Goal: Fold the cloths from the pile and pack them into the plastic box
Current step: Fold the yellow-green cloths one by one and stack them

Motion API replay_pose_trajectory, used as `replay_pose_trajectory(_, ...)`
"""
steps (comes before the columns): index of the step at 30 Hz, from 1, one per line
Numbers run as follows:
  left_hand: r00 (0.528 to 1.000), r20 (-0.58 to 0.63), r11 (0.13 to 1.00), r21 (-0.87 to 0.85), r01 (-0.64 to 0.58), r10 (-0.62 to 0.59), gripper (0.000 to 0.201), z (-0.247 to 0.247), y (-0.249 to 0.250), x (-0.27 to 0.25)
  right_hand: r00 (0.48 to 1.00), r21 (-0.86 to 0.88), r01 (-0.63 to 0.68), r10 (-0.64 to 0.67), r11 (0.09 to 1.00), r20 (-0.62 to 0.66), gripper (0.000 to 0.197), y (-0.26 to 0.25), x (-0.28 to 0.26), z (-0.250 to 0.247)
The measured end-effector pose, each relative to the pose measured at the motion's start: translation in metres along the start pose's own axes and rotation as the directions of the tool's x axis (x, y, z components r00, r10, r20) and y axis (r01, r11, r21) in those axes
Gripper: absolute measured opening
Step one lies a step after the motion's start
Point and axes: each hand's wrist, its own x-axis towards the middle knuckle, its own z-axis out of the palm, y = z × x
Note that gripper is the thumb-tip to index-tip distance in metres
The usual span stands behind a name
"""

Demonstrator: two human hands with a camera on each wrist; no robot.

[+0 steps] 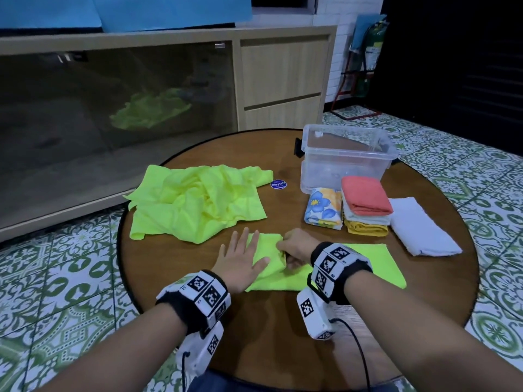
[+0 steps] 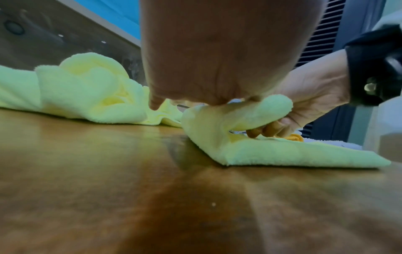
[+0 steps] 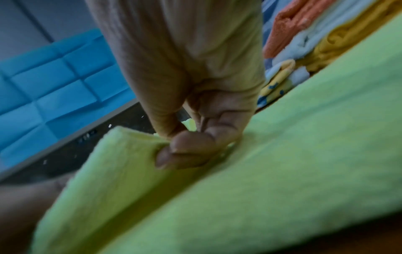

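Note:
A neon yellow-green cloth [image 1: 368, 264] lies partly folded on the round wooden table [image 1: 283, 349] near me. My left hand [image 1: 240, 257] presses flat on its folded left end, fingers straight. My right hand [image 1: 294, 250] pinches the folded-over edge of that cloth [image 3: 121, 154], thumb against curled fingers; the left wrist view shows the fold [image 2: 239, 116] rolled over those fingers. A crumpled pile of yellow-green cloths [image 1: 198, 199] sits at the table's left. The clear plastic box [image 1: 345, 157] stands open at the back right.
In front of the box lie folded cloths: a flowered one [image 1: 322, 210], a stack topped by a coral cloth [image 1: 365, 199], and a white one [image 1: 421, 230]. A blue round sticker [image 1: 278, 184] is on the table. A wooden cabinet [image 1: 283, 80] stands behind.

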Motion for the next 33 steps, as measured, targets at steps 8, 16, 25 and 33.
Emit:
replay_pose_trajectory(8, 0.995, 0.073, 0.995, 0.058, -0.079, 0.075, 0.090, 0.013, 0.010, 0.000, 0.988, -0.042, 0.023, -0.029, 0.999, -0.150, 0.011, 0.021, -0.012, -0.002)
replay_pose_trajectory(16, 0.997, 0.084, 0.988, 0.151, -0.016, 0.003, 0.076, 0.013, 0.020, 0.009, 0.882, -0.655, 0.248, -0.445, 0.714, -0.152, 0.066, 0.031, -0.026, 0.005)
replay_pose_trajectory(25, 0.982, 0.187, 0.983, 0.184, -0.025, -0.010, 0.082, 0.002, 0.016, 0.015, 0.969, -0.824, 0.243, -0.170, 0.512, 0.180, 0.074, 0.050, -0.022, 0.016)
replay_pose_trajectory(33, 0.994, 0.105, 1.000, -0.004, 0.027, -0.026, 0.093, -0.010, 0.004, 0.006, 0.948, -0.862, 0.254, -0.290, 0.438, 0.132, 0.102, 0.049, -0.026, 0.013)
